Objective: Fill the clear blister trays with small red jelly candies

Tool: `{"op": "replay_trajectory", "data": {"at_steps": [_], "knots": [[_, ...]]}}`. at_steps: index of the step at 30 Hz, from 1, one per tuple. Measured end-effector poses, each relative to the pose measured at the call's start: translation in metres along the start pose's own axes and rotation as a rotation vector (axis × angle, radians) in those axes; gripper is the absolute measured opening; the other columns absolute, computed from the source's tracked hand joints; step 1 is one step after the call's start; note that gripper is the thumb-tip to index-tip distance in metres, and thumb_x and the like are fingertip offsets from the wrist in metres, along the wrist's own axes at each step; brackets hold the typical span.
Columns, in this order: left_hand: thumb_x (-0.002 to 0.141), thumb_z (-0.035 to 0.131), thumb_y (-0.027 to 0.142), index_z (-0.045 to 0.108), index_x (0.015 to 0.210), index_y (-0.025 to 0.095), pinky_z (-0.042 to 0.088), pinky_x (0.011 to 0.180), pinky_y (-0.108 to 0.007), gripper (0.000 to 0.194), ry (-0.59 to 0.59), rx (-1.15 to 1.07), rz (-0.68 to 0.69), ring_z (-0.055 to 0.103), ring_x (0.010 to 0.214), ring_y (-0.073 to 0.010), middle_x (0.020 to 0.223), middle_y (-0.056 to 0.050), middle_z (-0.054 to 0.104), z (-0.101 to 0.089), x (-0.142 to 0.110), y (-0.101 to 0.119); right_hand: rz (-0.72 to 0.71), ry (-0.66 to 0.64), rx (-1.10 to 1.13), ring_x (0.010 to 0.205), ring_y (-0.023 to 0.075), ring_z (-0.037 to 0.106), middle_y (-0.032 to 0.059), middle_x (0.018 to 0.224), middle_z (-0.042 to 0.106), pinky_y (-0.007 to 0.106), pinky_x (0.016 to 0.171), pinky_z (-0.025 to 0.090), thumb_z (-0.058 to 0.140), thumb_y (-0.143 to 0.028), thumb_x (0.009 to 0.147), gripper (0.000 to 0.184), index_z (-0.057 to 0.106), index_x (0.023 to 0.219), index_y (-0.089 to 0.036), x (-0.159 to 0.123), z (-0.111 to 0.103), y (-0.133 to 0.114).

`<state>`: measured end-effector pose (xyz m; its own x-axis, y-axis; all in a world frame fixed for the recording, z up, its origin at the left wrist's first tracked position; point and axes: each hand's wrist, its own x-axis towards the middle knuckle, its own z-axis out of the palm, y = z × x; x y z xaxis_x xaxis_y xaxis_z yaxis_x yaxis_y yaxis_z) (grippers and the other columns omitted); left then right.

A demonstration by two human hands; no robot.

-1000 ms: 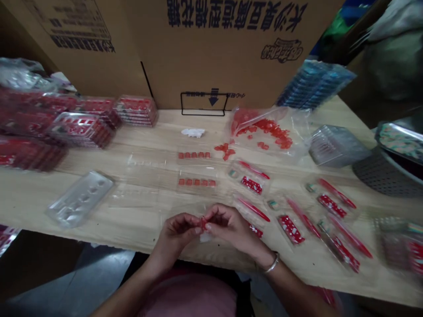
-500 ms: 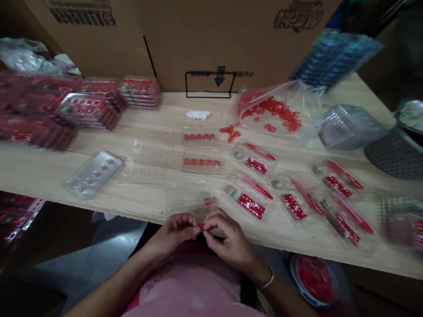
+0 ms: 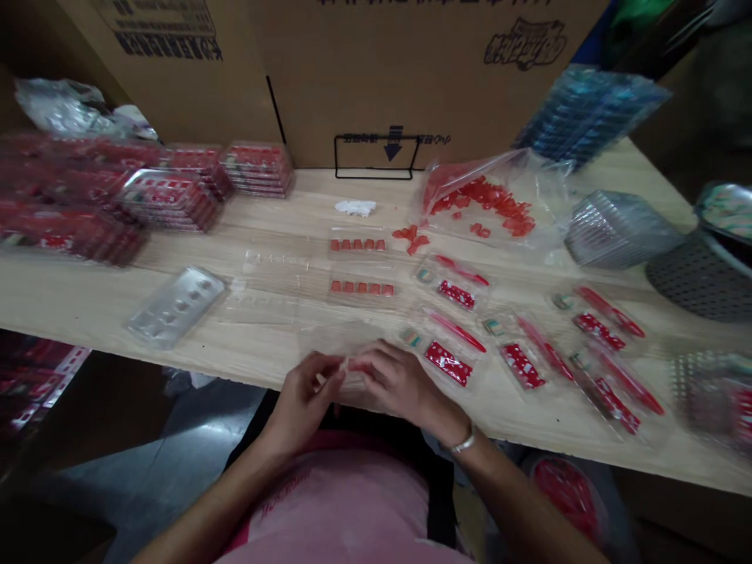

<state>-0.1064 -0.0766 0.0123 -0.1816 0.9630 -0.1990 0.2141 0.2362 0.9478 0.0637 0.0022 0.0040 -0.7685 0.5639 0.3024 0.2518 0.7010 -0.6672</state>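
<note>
My left hand [image 3: 306,399] and my right hand [image 3: 405,385] meet at the table's front edge, thumbs and fingers pinched close together. What lies between the fingertips is too small and hidden to make out. Under and just behind them is a clear plastic tray [image 3: 320,335], its near part covered by my hands. Farther back, two rows of small red translucent pieces [image 3: 359,288] sit in the slots of clear trays. A few loose red pieces [image 3: 414,236] lie beside the clear bag [image 3: 552,184], which holds many more.
Filled clear packs [image 3: 450,360] with red pens and dotted red items lie to the right. Stacked red packs [image 3: 258,166] stand at the left, near an upturned clear tray [image 3: 176,305]. A cardboard box [image 3: 352,70] walls the back; a grey basket [image 3: 699,274] stands far right.
Both hands have moved up and forward from the table edge over the near clear tray. A small red piece showed between the fingertips earlier; now the fingers hide it. The camera view has shifted slightly.
</note>
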Motion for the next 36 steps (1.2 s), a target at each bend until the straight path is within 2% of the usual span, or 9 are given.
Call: {"op": "replay_trajectory", "data": {"at_steps": [3,9,12,15,21,25,28,31,36], "knots": [[0.082,0.054,0.021,0.070,0.087,0.020,0.045,0.074,-0.034,0.016,0.084,0.426,0.333,0.058,0.081,-0.0201,0.084,-0.006,0.067,-0.006,0.014,-0.013,-0.067,-0.158,-0.189,0.081,0.0188,0.056,0.0057,0.084,0.063,0.032,0.075,0.046,0.051,-0.015,0.091,0.011,0.061,0.088,-0.016,0.014,-0.002,0.016],[0.086,0.051,0.021,0.064,0.091,0.019,0.047,0.071,-0.034,0.014,0.060,0.688,0.579,0.059,0.080,-0.0203,0.086,-0.006,0.066,-0.004,0.023,-0.032,-0.031,-0.243,-0.206,0.081,0.0182,0.058,0.0052,0.082,0.066,0.029,0.075,0.047,0.056,-0.015,0.089,0.009,0.064,0.087,-0.016,0.020,0.001,0.015],[0.087,0.051,0.021,0.063,0.093,0.020,0.046,0.071,-0.034,0.013,0.082,0.783,0.680,0.060,0.081,-0.0206,0.090,-0.006,0.067,0.000,0.024,-0.036,0.001,-0.210,-0.070,0.088,0.0159,0.061,0.0041,0.091,0.068,0.025,0.078,0.048,0.061,-0.016,0.085,0.010,0.065,0.094,-0.017,0.027,-0.014,0.025],[0.089,0.049,0.016,0.063,0.085,0.020,0.048,0.068,-0.031,0.015,0.087,0.717,0.727,0.059,0.074,-0.0178,0.081,-0.004,0.067,0.002,0.029,-0.041,0.204,-0.037,-0.172,0.085,0.0131,0.063,0.0023,0.093,0.069,0.022,0.076,0.048,0.056,-0.016,0.087,0.012,0.067,0.093,-0.019,0.052,-0.047,0.057],[0.084,0.056,0.017,0.068,0.083,0.022,0.052,0.067,-0.026,0.013,0.014,0.341,0.498,0.065,0.078,-0.0172,0.086,-0.005,0.071,-0.009,0.030,-0.034,0.481,0.088,-0.452,0.090,0.0243,0.060,0.0153,0.103,0.064,0.034,0.080,0.045,0.056,-0.010,0.078,0.025,0.066,0.101,-0.011,0.121,-0.098,0.140],[0.078,0.063,0.019,0.069,0.074,0.023,0.049,0.063,-0.026,0.008,0.247,0.204,0.300,0.062,0.067,-0.0169,0.072,-0.003,0.069,-0.028,0.021,-0.015,0.469,0.023,-0.450,0.083,0.0245,0.059,0.0149,0.091,0.064,0.034,0.078,0.044,0.058,-0.006,0.073,0.015,0.067,0.084,-0.011,0.139,-0.098,0.161],[0.076,0.065,0.022,0.069,0.070,0.024,0.045,0.061,-0.025,0.007,0.334,0.182,0.214,0.059,0.064,-0.0164,0.067,-0.002,0.067,-0.036,0.017,-0.002,0.439,0.031,-0.436,0.081,0.0217,0.058,0.0117,0.091,0.063,0.033,0.077,0.043,0.058,-0.009,0.074,0.009,0.065,0.078,-0.013,0.132,-0.097,0.149],[0.074,0.068,0.026,0.072,0.078,0.023,0.047,0.067,-0.027,0.007,0.236,0.084,0.128,0.061,0.073,-0.0179,0.076,-0.003,0.069,-0.029,0.020,0.007,0.379,0.065,-0.291,0.080,0.0172,0.058,0.0057,0.088,0.063,0.028,0.075,0.044,0.056,-0.011,0.076,0.008,0.062,0.079,-0.015,0.111,-0.088,0.113],[0.069,0.074,0.033,0.067,0.104,0.021,0.051,0.075,-0.030,0.038,0.032,-0.549,-0.202,0.066,0.082,-0.0183,0.101,-0.007,0.071,0.005,0.041,0.014,0.218,-0.070,0.294,0.077,0.0123,0.059,0.0004,0.088,0.063,0.024,0.071,0.047,0.057,-0.008,0.077,0.018,0.059,0.093,-0.017,0.066,-0.041,0.037]]}}
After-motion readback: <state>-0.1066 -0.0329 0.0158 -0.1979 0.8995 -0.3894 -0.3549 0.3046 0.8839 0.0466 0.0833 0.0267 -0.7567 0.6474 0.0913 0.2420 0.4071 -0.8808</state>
